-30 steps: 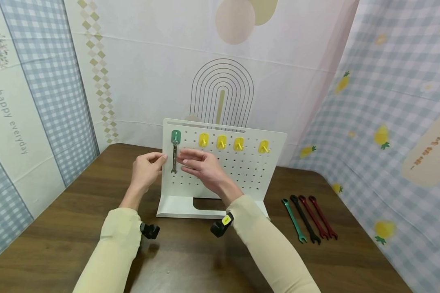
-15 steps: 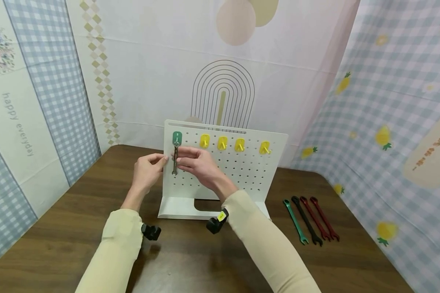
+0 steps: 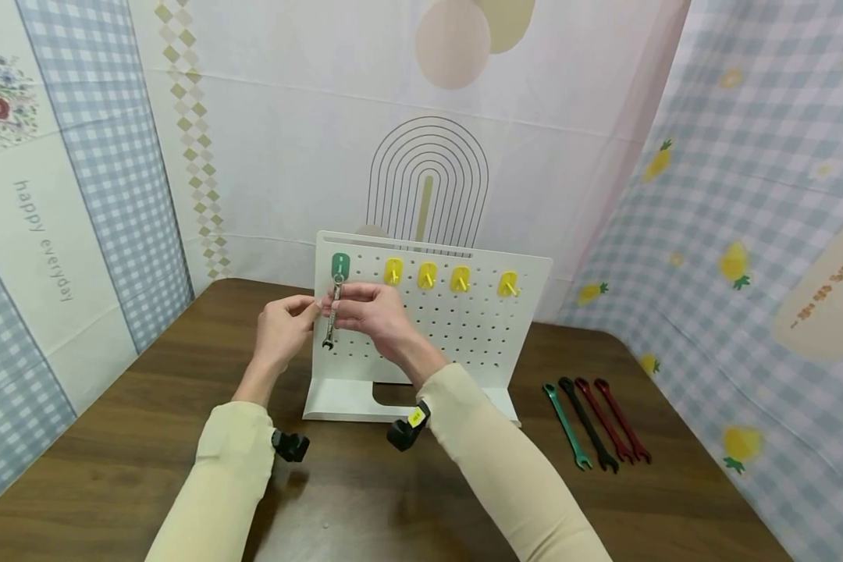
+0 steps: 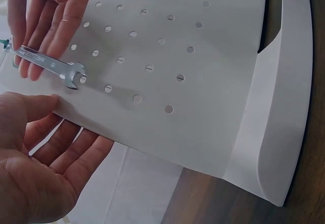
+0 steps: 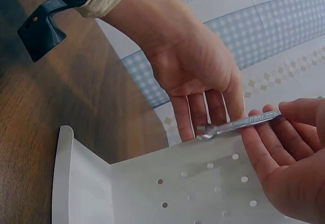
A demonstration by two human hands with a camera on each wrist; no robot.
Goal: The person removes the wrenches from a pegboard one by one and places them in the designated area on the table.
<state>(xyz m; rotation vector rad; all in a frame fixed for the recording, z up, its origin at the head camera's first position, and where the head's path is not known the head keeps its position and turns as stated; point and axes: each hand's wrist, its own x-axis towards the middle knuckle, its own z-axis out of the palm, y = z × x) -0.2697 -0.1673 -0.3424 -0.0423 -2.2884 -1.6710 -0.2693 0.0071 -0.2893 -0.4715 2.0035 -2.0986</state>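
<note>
A silver combination wrench (image 3: 332, 320) hangs by its ring end at a green hook (image 3: 340, 266) on the upper left of a white pegboard (image 3: 457, 336). My right hand (image 3: 375, 312) pinches its shaft between thumb and fingers, and the open end tilts down to the left, off the board. In the right wrist view the wrench (image 5: 244, 124) lies across the fingers. My left hand (image 3: 284, 326) grips the board's left edge, thumb in front and fingers behind, as the left wrist view shows of that hand (image 4: 40, 168).
Several yellow hooks (image 3: 427, 275) line the board's top. On the table (image 3: 351, 499), right of the board, lie a green wrench (image 3: 566, 425), a black wrench (image 3: 588, 425) and two red wrenches (image 3: 621, 421). Patterned cloths (image 3: 288, 156) stand around the table.
My right hand has closed on the silver wrench's shaft and shifted slightly left. The wrench's lower end has swung out from the board. My left hand stays at the edge.
</note>
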